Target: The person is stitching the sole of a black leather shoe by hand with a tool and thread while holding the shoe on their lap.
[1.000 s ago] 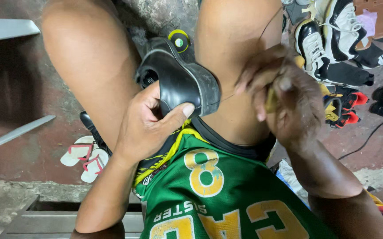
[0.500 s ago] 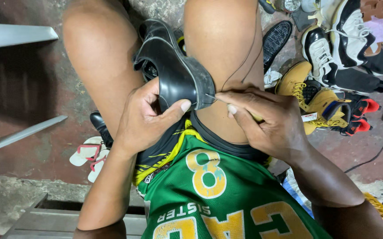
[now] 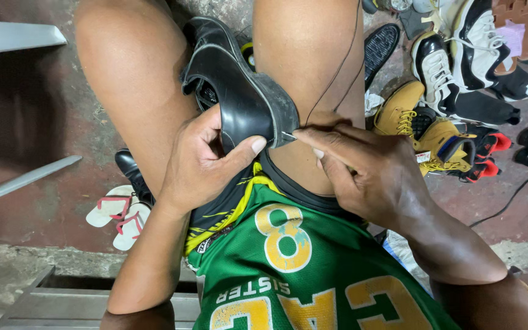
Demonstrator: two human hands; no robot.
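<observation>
A black leather shoe lies between my thighs, its toe toward me. My left hand grips the toe end, thumb pressed on the upper near the sole edge. My right hand pinches a thin metal needle or awl whose tip meets the sole edge at the toe. A dark thread runs up from the right hand across my right thigh.
A pile of shoes lies on the floor at right: tan boots, black-and-white sneakers, red-trimmed shoes. A pair of pink-strapped flip-flops and a black shoe sit lower left. A black cable crosses the red floor.
My right hand came down from beside my thigh to the shoe's toe and now holds the needle at the sole edge. The shoe tilted more upright in my left hand.
</observation>
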